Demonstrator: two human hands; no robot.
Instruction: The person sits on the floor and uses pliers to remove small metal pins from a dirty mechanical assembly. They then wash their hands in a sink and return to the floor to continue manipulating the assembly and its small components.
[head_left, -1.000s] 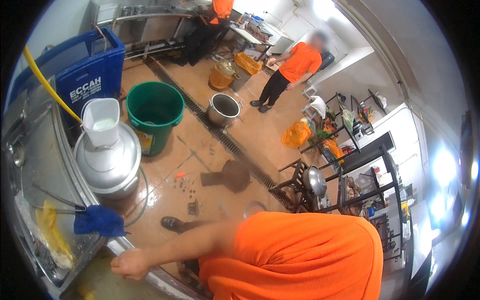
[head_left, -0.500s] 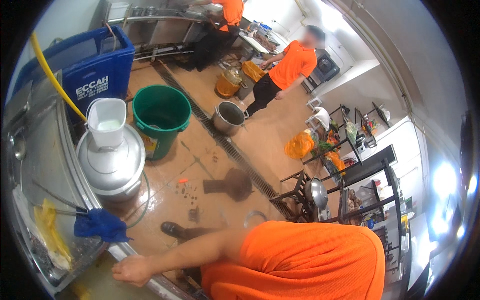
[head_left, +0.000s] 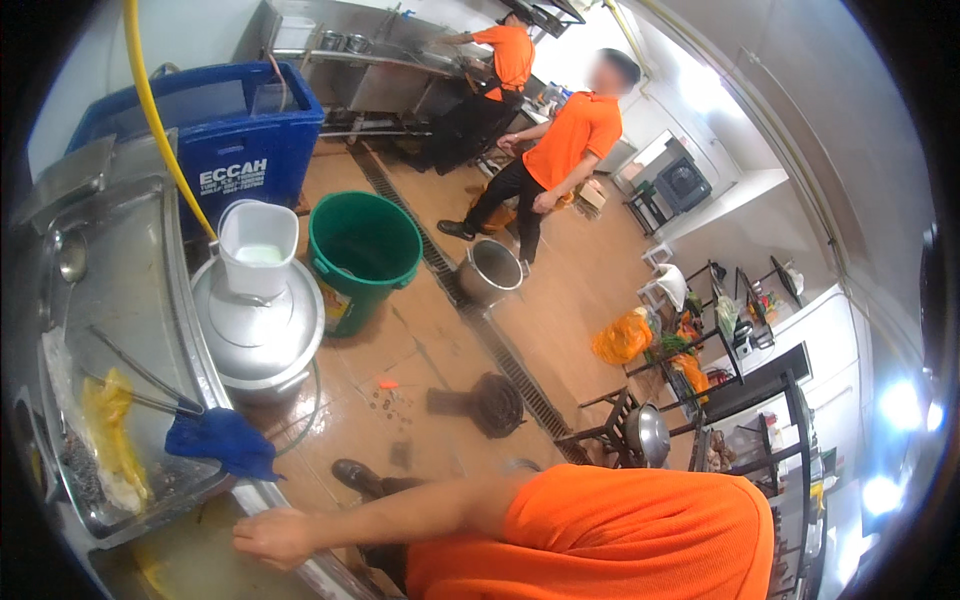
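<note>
My right hand (head_left: pixel 272 538) hangs over the near rim of a sink basin of murky water (head_left: pixel 205 525). Its fingers are curled in, and whatever they may hold is hidden. The bare forearm runs back to an orange sleeve at the lower right. My left hand is out of the picture. Beside the basin, a blue cloth (head_left: pixel 222 445) drapes over the edge of a steel drainboard (head_left: pixel 130 290). Behind it lie a long metal handle (head_left: pixel 150 370), a wet yellow cloth or bag (head_left: pixel 112 430) and a ladle (head_left: pixel 72 256).
A white pail (head_left: pixel 258 240) stands on a lidded metal pot (head_left: pixel 250 330). Nearby are a green bin (head_left: pixel 365 235), a blue tub (head_left: pixel 255 160) and an open pot (head_left: pixel 492 272). A floor drain (head_left: pixel 425 245) crosses the tiles. Two co-workers in orange (head_left: pixel 575 135) stand farther back.
My view has turned, so the scene sits farther right and lower. The nearer co-worker has stepped closer to the open pot. My right hand stays over the basin, fingers still curled.
</note>
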